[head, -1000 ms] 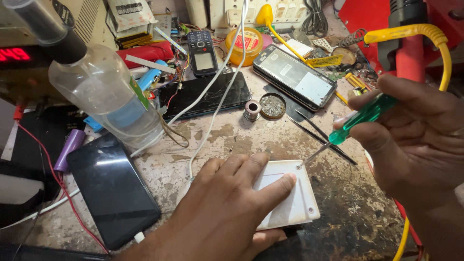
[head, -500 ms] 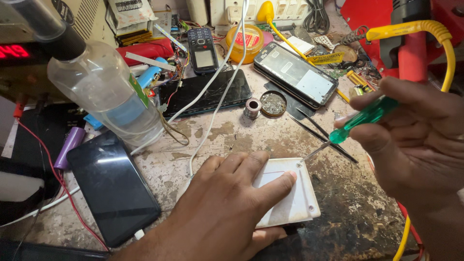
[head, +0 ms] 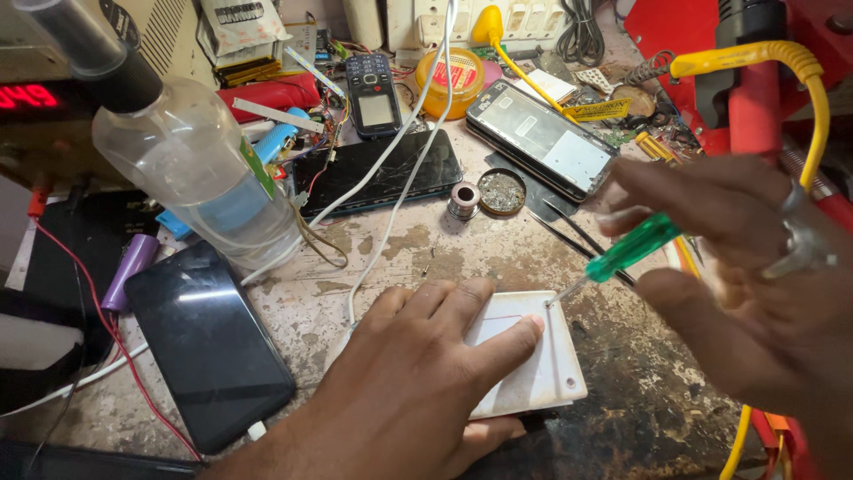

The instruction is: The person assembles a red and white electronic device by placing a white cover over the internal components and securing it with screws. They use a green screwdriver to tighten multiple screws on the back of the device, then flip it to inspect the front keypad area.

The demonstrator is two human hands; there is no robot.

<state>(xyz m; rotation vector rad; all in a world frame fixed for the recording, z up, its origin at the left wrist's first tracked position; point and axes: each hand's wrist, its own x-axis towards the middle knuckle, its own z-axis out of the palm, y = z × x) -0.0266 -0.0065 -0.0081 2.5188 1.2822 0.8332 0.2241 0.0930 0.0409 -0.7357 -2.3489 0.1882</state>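
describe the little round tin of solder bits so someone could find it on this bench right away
Start at the big clear plastic bottle on the left, then move right past the cracked black phone. Just beyond its right end sits the tin: a shallow, open, round dish of grey metal scraps, wider than the small solder spool beside it.

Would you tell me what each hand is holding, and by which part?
Right hand grips the screwdriver by its green handle; left hand presses flat on the white plate.

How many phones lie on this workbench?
4: a black smartphone front left, a cracked black one mid-bench, a keypad phone at the back, an opened one back right. Clutter may hide more.
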